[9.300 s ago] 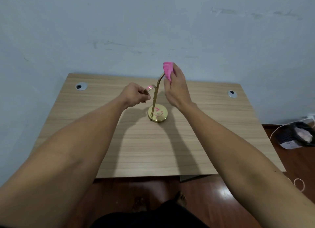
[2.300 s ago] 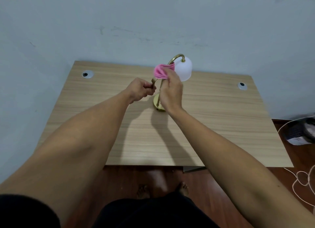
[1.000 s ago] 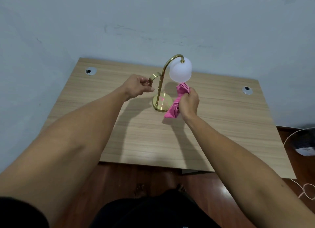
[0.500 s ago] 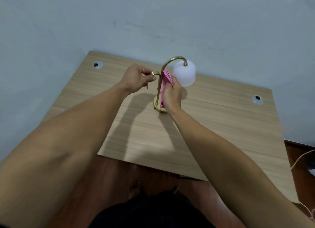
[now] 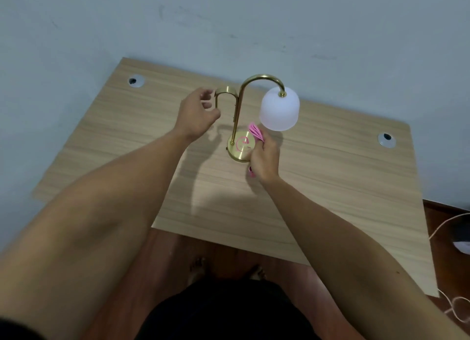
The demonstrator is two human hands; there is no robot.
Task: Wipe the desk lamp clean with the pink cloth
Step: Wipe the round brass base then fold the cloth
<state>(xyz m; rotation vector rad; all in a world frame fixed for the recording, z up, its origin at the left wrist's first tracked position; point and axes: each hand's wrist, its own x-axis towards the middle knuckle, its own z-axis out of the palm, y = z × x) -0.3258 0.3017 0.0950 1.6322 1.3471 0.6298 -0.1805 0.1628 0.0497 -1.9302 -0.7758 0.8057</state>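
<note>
The desk lamp stands mid-table: a gold stem arching over to a white shade, a round gold base, and a small gold hook-shaped handle on its left. My right hand is shut on the pink cloth and presses it against the right edge of the base, just under the shade. My left hand hovers beside the handle with its fingers apart; the fingertips are close to the handle's end, and I cannot tell whether they touch it.
The wooden table stands against a pale wall and has two cable grommets, one at the back left and one at the right. A white cord lies on the floor to the right. Bare feet show under the near edge.
My right hand has brought the cloth down from the stem to the base. My left hand has loosened its grip on the handle and opened. The view has tilted further down.
</note>
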